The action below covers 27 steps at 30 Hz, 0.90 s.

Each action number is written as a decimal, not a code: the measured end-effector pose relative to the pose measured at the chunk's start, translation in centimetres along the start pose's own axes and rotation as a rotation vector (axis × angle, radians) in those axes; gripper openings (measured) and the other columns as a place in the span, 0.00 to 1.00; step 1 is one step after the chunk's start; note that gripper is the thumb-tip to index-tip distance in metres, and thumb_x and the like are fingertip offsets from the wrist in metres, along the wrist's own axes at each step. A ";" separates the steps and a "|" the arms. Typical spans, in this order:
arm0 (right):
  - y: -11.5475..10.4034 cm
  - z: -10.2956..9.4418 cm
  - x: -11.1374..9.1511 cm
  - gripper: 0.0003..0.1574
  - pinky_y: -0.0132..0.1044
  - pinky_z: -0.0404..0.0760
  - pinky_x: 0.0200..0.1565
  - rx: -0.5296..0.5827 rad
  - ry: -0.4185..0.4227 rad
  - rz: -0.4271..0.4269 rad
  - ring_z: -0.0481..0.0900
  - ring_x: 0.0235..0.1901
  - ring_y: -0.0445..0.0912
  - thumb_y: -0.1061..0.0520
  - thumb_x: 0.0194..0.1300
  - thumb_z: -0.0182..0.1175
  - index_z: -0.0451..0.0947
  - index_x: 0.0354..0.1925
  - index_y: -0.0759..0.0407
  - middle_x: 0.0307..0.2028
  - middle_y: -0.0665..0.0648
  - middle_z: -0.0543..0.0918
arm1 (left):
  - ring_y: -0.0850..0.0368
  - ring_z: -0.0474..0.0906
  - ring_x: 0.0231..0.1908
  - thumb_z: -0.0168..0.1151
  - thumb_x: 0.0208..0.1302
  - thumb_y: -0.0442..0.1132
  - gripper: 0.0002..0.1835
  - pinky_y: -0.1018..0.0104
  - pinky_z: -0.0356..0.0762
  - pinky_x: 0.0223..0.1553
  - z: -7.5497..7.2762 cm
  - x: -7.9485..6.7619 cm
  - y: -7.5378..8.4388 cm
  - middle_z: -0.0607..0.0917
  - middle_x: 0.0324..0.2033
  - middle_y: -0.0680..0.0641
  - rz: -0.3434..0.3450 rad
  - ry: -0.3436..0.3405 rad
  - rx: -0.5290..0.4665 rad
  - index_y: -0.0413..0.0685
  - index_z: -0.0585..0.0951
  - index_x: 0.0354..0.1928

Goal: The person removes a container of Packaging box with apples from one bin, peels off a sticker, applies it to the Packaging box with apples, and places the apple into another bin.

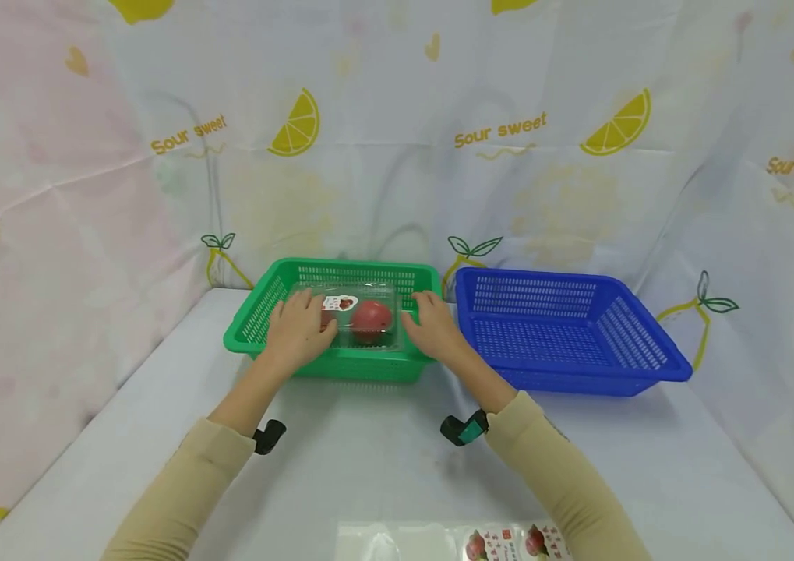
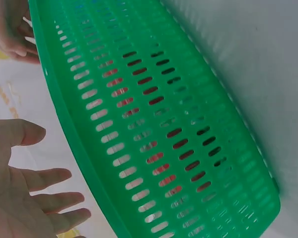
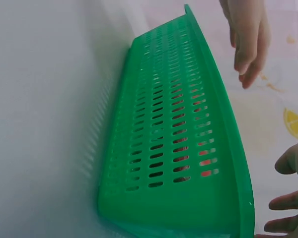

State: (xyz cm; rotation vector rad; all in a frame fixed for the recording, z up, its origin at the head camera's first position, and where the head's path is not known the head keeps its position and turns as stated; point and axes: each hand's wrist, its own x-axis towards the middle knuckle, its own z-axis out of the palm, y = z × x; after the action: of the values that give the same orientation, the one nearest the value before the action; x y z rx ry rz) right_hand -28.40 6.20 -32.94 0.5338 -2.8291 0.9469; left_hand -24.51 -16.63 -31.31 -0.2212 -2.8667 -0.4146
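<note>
A clear plastic clamshell box (image 1: 386,294) lies in the green basket (image 1: 340,365). Inside the box are round red fruits, one of them plainly visible (image 1: 372,318), and a printed label (image 1: 339,303) shows on the lid. My left hand (image 1: 296,327) is above the basket and overlaps the left side of the box; its fingers look extended and spread in the left wrist view. To the right of the box, over the basket's right rim, my right hand (image 1: 433,327) has thumb and fingers apart. Neither hand grips anything. Part of the fruit on the left is hidden behind my left hand.
A blue basket (image 1: 572,374) stands just right of the green one. Near the front edge of the white table (image 1: 340,460) lies a sheet of fruit labels (image 1: 432,541), partly covered by my right sleeve. A lemon-printed curtain (image 1: 382,93) hangs behind.
</note>
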 end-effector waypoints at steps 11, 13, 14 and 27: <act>1.0 -1.3 -2.2 0.33 0.54 0.58 0.60 -0.054 0.066 0.000 0.53 0.64 0.59 0.49 0.69 0.46 0.57 0.66 0.64 0.65 0.65 0.56 | 0.39 0.40 0.67 0.51 0.64 0.48 0.33 0.38 0.33 0.61 1.0 -1.1 0.7 0.53 0.67 0.35 0.019 0.034 0.017 0.39 0.58 0.66; 1.3 -1.4 -2.5 0.33 0.54 0.57 0.60 -0.065 0.078 -0.012 0.52 0.65 0.59 0.49 0.68 0.47 0.56 0.66 0.64 0.66 0.66 0.55 | 0.38 0.37 0.67 0.52 0.63 0.49 0.34 0.38 0.31 0.61 1.2 -1.4 0.6 0.51 0.67 0.35 0.021 0.040 0.013 0.38 0.57 0.67; 1.4 -1.5 -2.7 0.33 0.55 0.57 0.60 -0.071 0.081 -0.017 0.52 0.65 0.59 0.49 0.68 0.47 0.56 0.66 0.64 0.66 0.66 0.55 | 0.38 0.36 0.67 0.52 0.63 0.49 0.35 0.38 0.30 0.61 1.3 -1.6 0.6 0.51 0.67 0.34 0.022 0.045 0.010 0.38 0.57 0.67; 2.2 -2.5 -5.1 0.35 0.57 0.53 0.61 -0.154 0.111 -0.035 0.48 0.65 0.61 0.48 0.68 0.48 0.55 0.67 0.61 0.67 0.67 0.52 | 0.38 0.33 0.67 0.52 0.62 0.52 0.38 0.35 0.29 0.59 1.5 -3.3 0.8 0.51 0.67 0.34 0.031 0.052 0.004 0.41 0.54 0.69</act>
State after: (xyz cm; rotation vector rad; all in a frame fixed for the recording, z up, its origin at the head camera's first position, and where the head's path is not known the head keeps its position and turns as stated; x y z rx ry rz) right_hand -24.49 10.85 -33.28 0.4940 -2.7544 0.7207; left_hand -21.47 -15.81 -33.36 -0.2509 -2.8094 -0.4027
